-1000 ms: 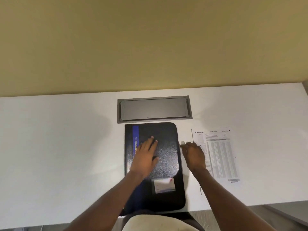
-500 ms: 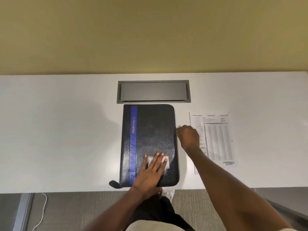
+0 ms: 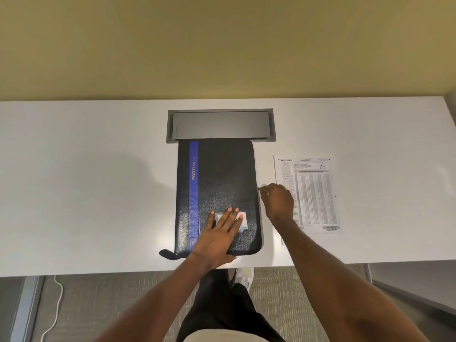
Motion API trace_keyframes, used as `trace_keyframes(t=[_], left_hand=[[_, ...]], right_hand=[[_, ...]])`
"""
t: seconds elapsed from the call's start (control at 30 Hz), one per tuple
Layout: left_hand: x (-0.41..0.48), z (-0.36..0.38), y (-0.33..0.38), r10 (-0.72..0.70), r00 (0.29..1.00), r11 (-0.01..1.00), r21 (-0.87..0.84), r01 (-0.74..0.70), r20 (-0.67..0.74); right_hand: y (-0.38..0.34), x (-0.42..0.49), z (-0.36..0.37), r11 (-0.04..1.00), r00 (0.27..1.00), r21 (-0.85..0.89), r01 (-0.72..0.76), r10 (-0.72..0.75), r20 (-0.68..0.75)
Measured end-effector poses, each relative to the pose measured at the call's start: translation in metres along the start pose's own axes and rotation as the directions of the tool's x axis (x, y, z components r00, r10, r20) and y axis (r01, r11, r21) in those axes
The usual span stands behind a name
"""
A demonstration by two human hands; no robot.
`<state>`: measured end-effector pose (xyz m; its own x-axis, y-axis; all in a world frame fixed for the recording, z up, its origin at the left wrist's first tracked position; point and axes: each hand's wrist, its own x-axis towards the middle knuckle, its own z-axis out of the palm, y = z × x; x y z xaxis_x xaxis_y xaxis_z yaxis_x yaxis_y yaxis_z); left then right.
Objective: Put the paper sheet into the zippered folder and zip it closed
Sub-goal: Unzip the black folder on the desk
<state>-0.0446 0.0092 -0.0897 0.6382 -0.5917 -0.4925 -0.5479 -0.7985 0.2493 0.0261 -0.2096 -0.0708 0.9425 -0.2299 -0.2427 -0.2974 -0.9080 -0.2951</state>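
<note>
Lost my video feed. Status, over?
Left hand flat on black zippered folder. Right hand pinching zipper pull at right edge. Printed paper sheet still outside, on white desk. Nothing blocking.

Black folder [image 3: 222,183] with blue stripe [image 3: 194,193] — white desk [image 3: 86,193] — yellow wall [image 3: 222,45]

We see a zippered folder [image 3: 219,193] in black, pebbled, leather-like material with a faint sheen and a smooth blue stripe [image 3: 194,188]. Our paper sheet [image 3: 313,193] looks matt and printed. The white surface [image 3: 86,181] is smooth, its inset hatch [image 3: 220,125] brushed grey metal.
</note>
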Motion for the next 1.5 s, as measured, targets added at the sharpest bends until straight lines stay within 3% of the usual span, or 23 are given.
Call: trace_keyframes(t=[0.6,0.83,1.37,1.5], left_hand=[[0.004,0.002,-0.004,0.019,1.0,1.0,-0.011,-0.019,-0.018],[0.001,0.007,-0.006,0.035,0.999,0.999,0.01,-0.035,-0.03],[-0.004,-0.008,0.002,0.089,0.996,0.996,0.012,-0.089,0.006],[-0.004,-0.011,0.007,0.084,0.996,0.996,-0.009,-0.084,-0.023]], right_hand=[[0.04,-0.135,0.035,0.965,0.998,0.261,-0.03,0.043,-0.048],[0.042,-0.182,0.052,0.971,0.999,0.238,-0.006,0.014,-0.03],[-0.032,-0.221,0.107,0.954,0.995,0.286,0.094,-0.096,-0.007],[-0.065,-0.222,0.116,0.939,0.985,0.323,0.118,-0.152,0.082]])
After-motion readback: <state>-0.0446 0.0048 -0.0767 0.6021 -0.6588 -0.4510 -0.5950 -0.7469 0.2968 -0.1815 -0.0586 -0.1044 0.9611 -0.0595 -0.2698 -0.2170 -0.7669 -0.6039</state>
